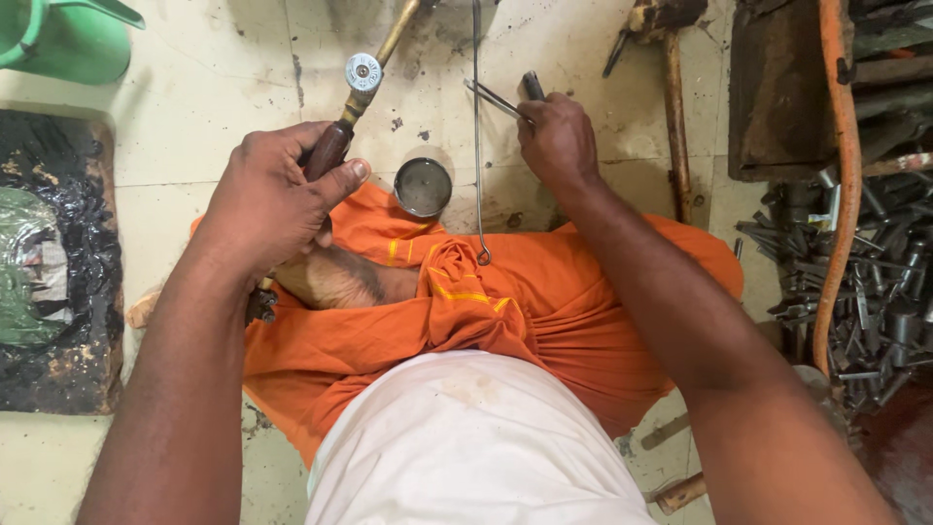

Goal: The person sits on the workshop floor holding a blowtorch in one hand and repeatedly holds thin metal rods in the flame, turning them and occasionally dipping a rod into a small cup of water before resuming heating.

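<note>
Both of your hands are gripping tools in the head view: your left hand (267,204) is closing around the dark handle of a brass torch (362,83), just left of the small round tin (423,187), while your right hand (557,141) is pinching a thin metal piece (496,99) above and right of that tin. No flame is showing yet, so the heating seems not yet begun.

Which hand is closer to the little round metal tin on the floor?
Probably the left hand: its thumb ends just beside the small round metal tin, though its grip is full with the brown-handled brass torch. The right hand sits farther off, pinching thin metal tweezers.
</note>
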A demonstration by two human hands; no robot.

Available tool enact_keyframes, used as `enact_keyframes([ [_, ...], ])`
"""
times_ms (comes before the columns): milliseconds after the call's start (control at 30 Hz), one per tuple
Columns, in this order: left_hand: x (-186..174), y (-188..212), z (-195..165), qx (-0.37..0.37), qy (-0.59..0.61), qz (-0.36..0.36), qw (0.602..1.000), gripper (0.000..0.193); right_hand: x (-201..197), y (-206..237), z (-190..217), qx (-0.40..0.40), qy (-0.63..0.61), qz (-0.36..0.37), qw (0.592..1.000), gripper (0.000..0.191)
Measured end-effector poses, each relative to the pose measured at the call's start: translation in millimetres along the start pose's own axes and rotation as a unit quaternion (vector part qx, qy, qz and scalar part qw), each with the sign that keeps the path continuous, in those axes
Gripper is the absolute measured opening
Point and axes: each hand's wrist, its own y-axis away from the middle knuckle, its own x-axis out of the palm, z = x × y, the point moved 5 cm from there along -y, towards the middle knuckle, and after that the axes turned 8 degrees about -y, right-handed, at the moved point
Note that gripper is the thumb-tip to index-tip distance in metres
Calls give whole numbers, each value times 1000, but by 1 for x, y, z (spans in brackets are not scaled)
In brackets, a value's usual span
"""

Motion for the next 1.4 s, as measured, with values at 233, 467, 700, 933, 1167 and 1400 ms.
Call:
enact_keyframes([
  [233, -1, -2, 0, 3, -8, -1, 1000, 19, 7, -5, 7, -23, -13, -14, 1000, 19],
  [467, 1, -1, -2, -8, -6, 1, 1000, 20, 8, -3, 1, -19, -1, -20, 1000, 17],
  [700, -5, -4, -2, -1, -11, 6, 1000, 24, -36, -18, 3, 37, -74, -82, 993, 14],
  [933, -18, -3, -3, -3, 47, -45, 998, 19, -59, -80, 28, -61, -44, -149, 986, 14],
  [1167, -47, -5, 4, 13, 84, -66, 994, 20, -35, -125, 29, -83, -12, -147, 986, 13],
  [1400, -45, -9, 8, 5, 74, -66, 995, 21, -24, -130, 29, -70, -17, -143, 987, 12],
])
